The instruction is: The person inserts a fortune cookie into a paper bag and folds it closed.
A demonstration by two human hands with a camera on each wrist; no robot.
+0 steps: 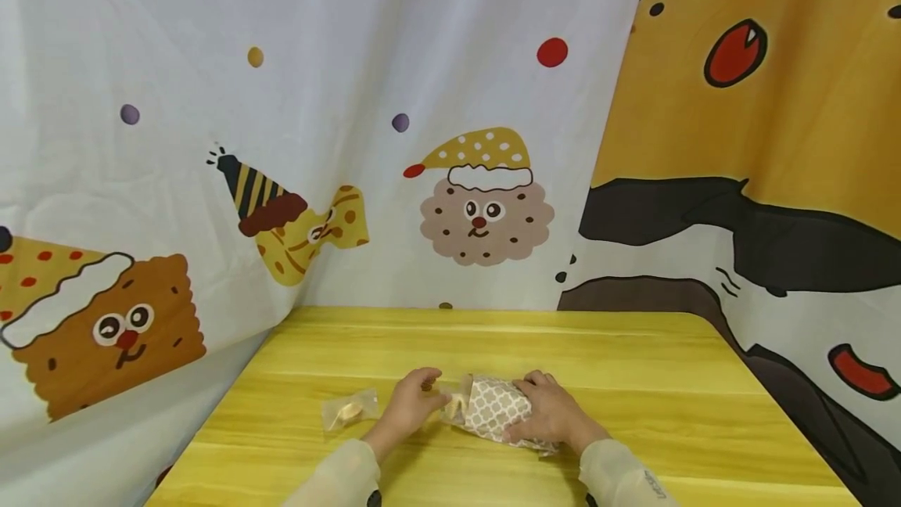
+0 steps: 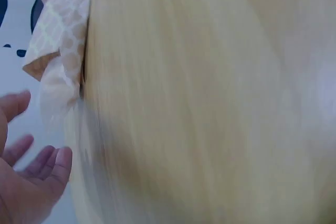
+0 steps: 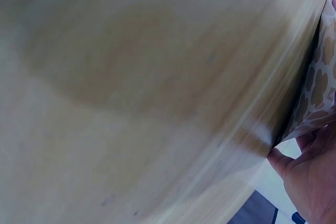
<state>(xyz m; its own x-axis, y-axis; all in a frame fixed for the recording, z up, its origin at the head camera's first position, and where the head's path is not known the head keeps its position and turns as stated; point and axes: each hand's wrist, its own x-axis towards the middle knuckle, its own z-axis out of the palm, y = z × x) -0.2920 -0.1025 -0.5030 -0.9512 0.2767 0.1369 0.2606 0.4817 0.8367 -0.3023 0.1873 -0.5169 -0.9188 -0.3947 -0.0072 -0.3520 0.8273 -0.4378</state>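
Observation:
A beige-and-white patterned paper bag lies on the table, its mouth facing left. My right hand grips its closed end, thumb on the near side and fingers over the far side. In the right wrist view, part of the bag shows above the right hand. A clear-wrapped packet with something pale yellow inside pokes out of the bag's mouth. Beside it is my left hand. The left wrist view shows the left hand's fingers loosely bent and apart from the packet.
Left of my left hand lies another clear-wrapped packet with a yellowish piece inside. The yellow wood-grain table reaches back to a white curtain printed with cartoon figures. More cartoon-printed cloth hangs on the right.

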